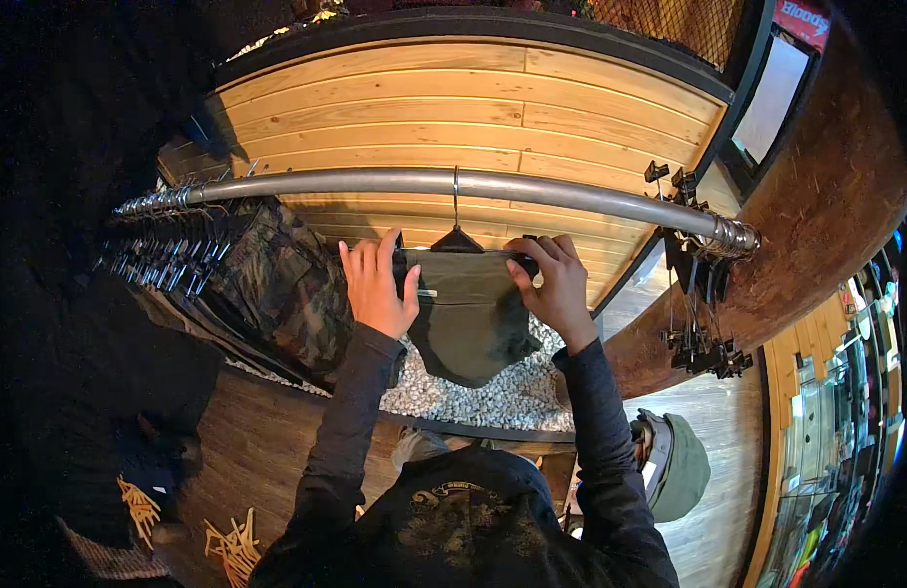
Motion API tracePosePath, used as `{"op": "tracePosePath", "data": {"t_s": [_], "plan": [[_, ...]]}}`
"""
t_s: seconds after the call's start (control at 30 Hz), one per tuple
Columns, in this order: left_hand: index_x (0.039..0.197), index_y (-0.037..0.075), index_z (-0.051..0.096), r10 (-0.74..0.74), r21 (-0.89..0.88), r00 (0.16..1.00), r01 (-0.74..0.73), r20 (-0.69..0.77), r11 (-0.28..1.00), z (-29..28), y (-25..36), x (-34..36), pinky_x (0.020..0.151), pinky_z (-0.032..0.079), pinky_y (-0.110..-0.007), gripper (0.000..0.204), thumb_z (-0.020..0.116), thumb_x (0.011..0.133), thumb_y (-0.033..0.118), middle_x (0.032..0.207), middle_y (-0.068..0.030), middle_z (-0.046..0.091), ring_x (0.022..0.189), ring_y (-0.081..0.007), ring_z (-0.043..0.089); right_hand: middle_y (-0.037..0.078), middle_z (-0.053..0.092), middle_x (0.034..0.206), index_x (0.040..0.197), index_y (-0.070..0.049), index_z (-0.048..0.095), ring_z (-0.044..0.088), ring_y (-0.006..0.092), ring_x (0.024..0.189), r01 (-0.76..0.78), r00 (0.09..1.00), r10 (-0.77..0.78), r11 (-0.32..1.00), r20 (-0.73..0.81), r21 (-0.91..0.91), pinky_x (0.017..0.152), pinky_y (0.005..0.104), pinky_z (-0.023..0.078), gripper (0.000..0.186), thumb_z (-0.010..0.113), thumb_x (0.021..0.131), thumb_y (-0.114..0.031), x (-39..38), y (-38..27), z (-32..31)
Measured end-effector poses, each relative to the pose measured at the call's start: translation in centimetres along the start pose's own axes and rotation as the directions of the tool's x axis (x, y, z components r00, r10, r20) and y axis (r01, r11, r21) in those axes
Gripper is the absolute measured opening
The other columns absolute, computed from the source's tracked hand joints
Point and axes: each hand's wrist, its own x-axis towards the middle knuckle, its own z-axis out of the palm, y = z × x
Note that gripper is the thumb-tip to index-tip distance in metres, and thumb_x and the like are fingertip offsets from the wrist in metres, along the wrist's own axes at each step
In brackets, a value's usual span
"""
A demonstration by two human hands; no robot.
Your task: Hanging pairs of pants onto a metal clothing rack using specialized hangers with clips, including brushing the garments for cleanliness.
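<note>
An olive-green folded garment (478,318), its exact kind unclear, hangs from a black clip hanger (457,240) whose hook sits over a metal rail (365,180). My left hand (380,289) is closed at the hanger's left clip and the garment's upper left corner, thumb below and fingers above. At the opposite corner, my right hand (554,284) pinches the right clip, with the thumb on the near side. Fingers partly cover both clips. A small pale tag or strip (426,293) shows beside my left thumb.
Camouflage trousers (287,284) hang packed with other clothes on the rail's left. Bare clip hangers (703,255) bunch at its right end, beside a rusty brown column (816,167). White pebbles (473,402) lie below. A green cloth item (681,470) sits at lower right.
</note>
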Motion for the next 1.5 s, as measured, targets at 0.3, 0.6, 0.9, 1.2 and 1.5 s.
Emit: {"op": "tracePosePath", "data": {"t_s": [0.3,0.6,0.9,1.2,1.5], "plan": [[0.141,0.010,0.047,-0.044,-0.060,0.999,0.042,-0.032,0.997,0.5,3.9,-0.6,0.114,0.014,-0.068,0.068,0.074,0.079,0.020,0.152,-0.0233,0.036,0.145,-0.0454,0.026,0.018,0.047,0.145,0.136,-0.016,0.056,0.049,0.0401,0.127,-0.065,0.975,0.035,0.989,-0.222,-0.132,0.106,0.0489,0.041,0.056,0.073,0.083,-0.023,-4.4,0.9,-0.5],[0.137,0.003,0.048,0.547,-0.679,0.755,-0.189,0.362,0.710,7.5,13.8,-8.8,0.114,0.028,-0.056,0.065,0.072,0.077,0.008,0.150,-0.0258,0.036,0.142,-0.0468,0.030,0.020,0.051,0.132,0.127,-0.013,0.058,0.053,0.0392,0.116,-0.753,0.656,0.665,0.611,-0.358,-0.244,0.097,0.0476,0.044,0.051,0.073,0.079,-0.016,-23.3,-0.2,-5.0],[0.132,0.004,0.050,0.889,-0.902,0.155,0.050,0.430,0.428,11.0,20.3,-23.3,0.104,0.040,-0.050,0.060,0.073,0.077,0.011,0.134,-0.0248,0.048,0.122,-0.0453,0.048,0.021,0.056,0.122,0.124,-0.007,0.058,0.057,0.0396,0.109,-0.986,0.078,0.871,-0.004,-0.484,-0.167,0.092,0.0476,0.047,0.048,0.073,0.080,-0.015,-41.6,-10.4,-6.6],[0.133,0.007,0.051,0.876,-0.872,-0.047,0.078,0.480,0.482,13.9,26.9,-31.0,0.102,0.041,-0.049,0.061,0.075,0.077,0.011,0.131,-0.0241,0.048,0.121,-0.0440,0.048,0.023,0.057,0.118,0.132,-0.014,0.054,0.060,0.0422,0.102,-0.944,-0.270,0.843,-0.327,-0.466,-0.044,0.086,0.0498,0.049,0.056,0.074,0.080,-0.020,-56.4,-4.8,-3.1],[0.135,0.006,0.049,0.836,-0.839,-0.091,0.017,0.541,0.544,20.7,34.0,-33.4,0.104,0.042,-0.047,0.061,0.073,0.079,0.009,0.132,-0.0231,0.048,0.123,-0.0426,0.049,0.040,0.046,0.124,0.155,-0.038,0.028,0.061,0.0511,0.097,-0.828,-0.532,0.786,-0.561,-0.314,-0.002,0.082,0.0527,0.053,0.086,0.072,0.081,-0.047,-69.2,7.4,3.7]]}}
